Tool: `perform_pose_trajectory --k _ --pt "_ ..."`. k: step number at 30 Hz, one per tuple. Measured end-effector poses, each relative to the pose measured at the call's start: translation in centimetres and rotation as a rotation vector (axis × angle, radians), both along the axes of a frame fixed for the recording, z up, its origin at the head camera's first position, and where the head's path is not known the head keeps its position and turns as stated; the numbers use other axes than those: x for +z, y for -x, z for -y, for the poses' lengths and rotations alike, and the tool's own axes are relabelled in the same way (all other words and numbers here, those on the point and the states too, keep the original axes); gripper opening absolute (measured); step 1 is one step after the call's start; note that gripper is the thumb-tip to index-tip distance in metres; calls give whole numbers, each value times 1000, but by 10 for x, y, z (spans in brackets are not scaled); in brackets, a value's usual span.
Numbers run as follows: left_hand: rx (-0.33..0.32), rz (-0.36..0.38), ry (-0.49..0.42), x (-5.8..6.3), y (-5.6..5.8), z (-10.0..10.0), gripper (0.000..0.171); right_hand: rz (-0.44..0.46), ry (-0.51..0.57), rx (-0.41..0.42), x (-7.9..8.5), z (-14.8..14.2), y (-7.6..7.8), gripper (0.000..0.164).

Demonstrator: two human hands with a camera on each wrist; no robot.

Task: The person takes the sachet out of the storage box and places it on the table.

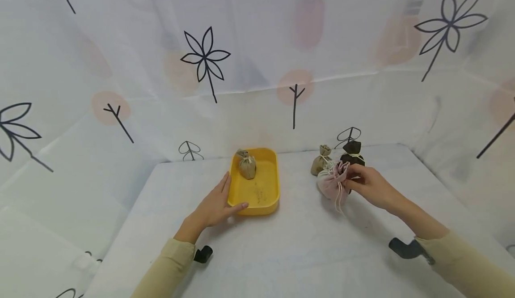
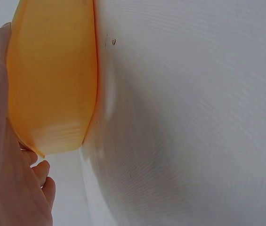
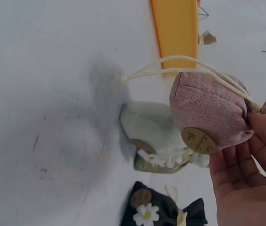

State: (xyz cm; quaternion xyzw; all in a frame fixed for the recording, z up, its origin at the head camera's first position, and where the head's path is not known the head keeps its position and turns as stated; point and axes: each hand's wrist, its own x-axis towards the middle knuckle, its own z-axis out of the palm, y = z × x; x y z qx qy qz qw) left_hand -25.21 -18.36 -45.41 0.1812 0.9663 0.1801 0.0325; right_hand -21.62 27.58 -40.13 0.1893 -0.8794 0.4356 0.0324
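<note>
While the right hand (image 1: 371, 187) pinches the pink drawstring pouch (image 3: 205, 106) near a black pouch (image 3: 165, 205), the left hand (image 1: 213, 206), fingers extended, touches the yellow tray (image 1: 261, 210); trailing cords (image 3: 170, 70) could catch and topple that black pouch.

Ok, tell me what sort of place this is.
Probably a makeshift tabletop workspace, perhaps screened off for recording: a white table, a creased patterned sheet standing up around it, and a plain yellow tray set on top.
</note>
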Motion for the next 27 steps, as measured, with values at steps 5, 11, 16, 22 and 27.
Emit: perform_pose_trajectory --k 5,11,16,22,27 --pt "6 23 -3 -2 0 -1 122 0 41 12 0 -11 -3 10" --pt "1 18 3 -1 0 -1 121 -31 43 39 0 -24 -6 9" --pt "-6 6 -4 1 1 1 124 -24 25 13 1 -31 -3 12" --pt "-5 8 -2 0 2 1 124 34 -35 -25 -1 -36 6 21" --pt "2 6 -3 -2 2 2 123 17 -44 -32 -6 -43 17 20"
